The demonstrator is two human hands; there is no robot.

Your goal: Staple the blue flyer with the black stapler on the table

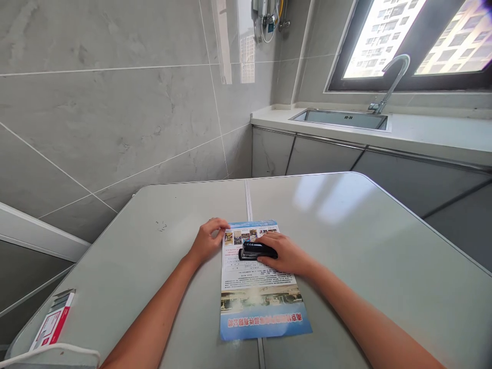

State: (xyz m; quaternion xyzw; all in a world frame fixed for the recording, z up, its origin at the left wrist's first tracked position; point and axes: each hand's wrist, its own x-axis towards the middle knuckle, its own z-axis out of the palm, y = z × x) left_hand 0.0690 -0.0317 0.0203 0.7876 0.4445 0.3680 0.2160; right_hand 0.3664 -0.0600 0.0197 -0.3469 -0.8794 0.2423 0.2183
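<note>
In the middle, two hands: one left hand [208, 240] and one right hand [287, 254], with one black stapler [251, 250] and one printed sheet [255, 302]. Underneath, one table [384, 266] in two halves. Near left, one red-and-white packet [53, 320]. Far right, one countertop [434, 128], one sink [334, 118], one faucet [398, 77], two bright window panes [378, 36].

Grey sink [338, 119], curved faucet [392, 88], window [378, 36]
</note>
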